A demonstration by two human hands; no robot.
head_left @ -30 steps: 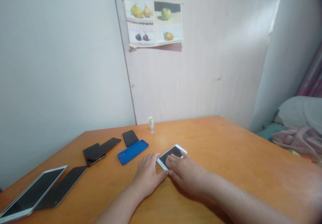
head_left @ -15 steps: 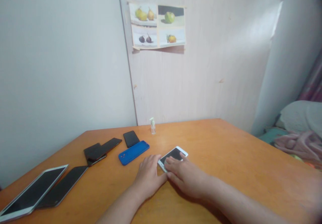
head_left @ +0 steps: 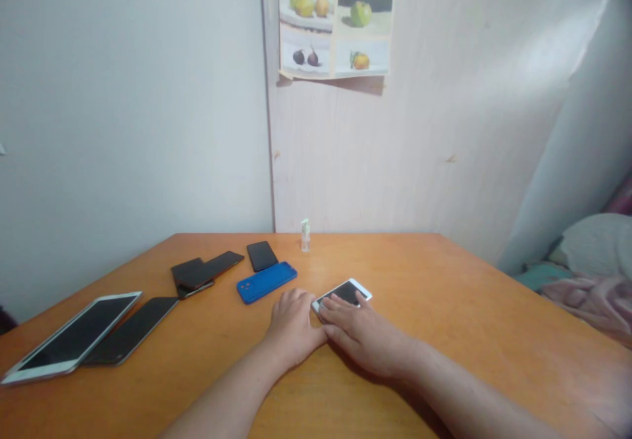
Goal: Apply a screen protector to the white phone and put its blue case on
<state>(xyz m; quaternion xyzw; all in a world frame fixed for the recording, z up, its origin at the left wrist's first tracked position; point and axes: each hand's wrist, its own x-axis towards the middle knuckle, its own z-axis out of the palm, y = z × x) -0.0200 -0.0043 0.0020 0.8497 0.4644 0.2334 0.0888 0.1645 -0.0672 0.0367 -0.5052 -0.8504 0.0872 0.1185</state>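
Observation:
A white smartphone (head_left: 353, 290) with a dark screen lies face up on the wooden table, its lower part covered by fingers. My right hand (head_left: 363, 330) rests palm down over it, fingers stretched across the screen. Beside the near left corner of the smartphone is my left hand (head_left: 295, 327), its fingers bent forward and its thumb spread away from them. Its index finger seems to touch the phone's edge; a grip on it does not show. The left thumb tip meets the right hand near that corner.
A blue phone case (head_left: 266, 282) lies left of the hands, near a black phone (head_left: 262, 255). Overlapping dark devices (head_left: 210, 271), a white tablet (head_left: 79, 334) and a dark tablet (head_left: 133, 332) spread leftward. A small pump bottle (head_left: 305, 235) stands at the back, before the wall.
The camera view has shifted, so the wall picture sits further right and higher. Both hands stay about the same at the smartphone, the right fingers slightly nearer its lower end.

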